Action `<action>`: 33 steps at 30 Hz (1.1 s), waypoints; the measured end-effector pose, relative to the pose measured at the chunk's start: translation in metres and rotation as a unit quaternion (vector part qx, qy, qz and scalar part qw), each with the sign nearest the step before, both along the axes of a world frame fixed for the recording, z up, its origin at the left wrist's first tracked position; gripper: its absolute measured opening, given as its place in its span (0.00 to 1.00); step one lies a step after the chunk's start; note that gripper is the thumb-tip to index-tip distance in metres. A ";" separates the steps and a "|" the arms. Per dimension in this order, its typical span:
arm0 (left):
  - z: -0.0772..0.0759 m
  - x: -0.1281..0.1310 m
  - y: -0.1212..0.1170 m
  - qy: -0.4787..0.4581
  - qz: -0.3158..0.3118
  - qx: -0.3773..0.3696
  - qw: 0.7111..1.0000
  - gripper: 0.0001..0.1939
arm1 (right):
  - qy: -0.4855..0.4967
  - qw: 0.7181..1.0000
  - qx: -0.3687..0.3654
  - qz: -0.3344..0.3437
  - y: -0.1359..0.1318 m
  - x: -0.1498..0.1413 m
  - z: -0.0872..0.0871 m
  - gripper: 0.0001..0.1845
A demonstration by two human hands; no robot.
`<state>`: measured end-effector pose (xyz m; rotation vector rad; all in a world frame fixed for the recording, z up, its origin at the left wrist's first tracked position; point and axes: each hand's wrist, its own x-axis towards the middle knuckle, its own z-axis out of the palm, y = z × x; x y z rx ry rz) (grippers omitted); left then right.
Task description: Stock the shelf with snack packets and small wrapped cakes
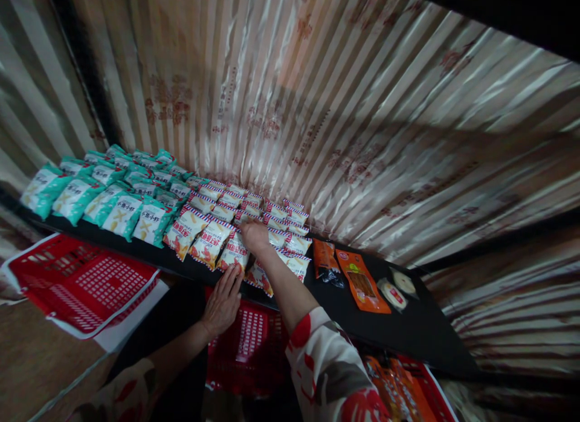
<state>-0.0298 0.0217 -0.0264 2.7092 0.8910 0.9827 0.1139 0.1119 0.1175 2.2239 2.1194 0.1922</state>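
Rows of red, white and blue striped snack packets (212, 237) lie on a black shelf (408, 325). My right hand (254, 234) reaches among them with its fingers curled onto a packet in the middle rows. My left hand (223, 301) rests flat at the shelf's front edge, fingers stretched out, touching the bottom of a striped packet (233, 256). Both sleeves are white with red and grey flowers.
Teal and white snack packets (109, 198) fill the shelf's left part. Orange packets (362, 283) and small round packets (396, 289) lie to the right. Red plastic baskets stand below: one at left (77, 283), one under my arms (254, 343), one at right (421, 392). A striped curtain hangs behind.
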 end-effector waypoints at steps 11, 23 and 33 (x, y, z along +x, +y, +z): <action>0.004 -0.002 0.011 0.003 0.015 0.011 1.000 0.28 | 0.000 0.999 0.016 -0.049 0.000 0.001 -0.003 0.15; 0.001 -0.001 0.013 0.015 0.008 0.036 0.999 0.26 | 0.060 0.993 0.094 -0.023 -0.018 -0.003 -0.001 0.16; -0.011 -0.001 0.014 -0.009 -0.005 0.026 1.000 0.29 | 0.127 0.977 0.166 0.045 -0.062 -0.032 -0.043 0.23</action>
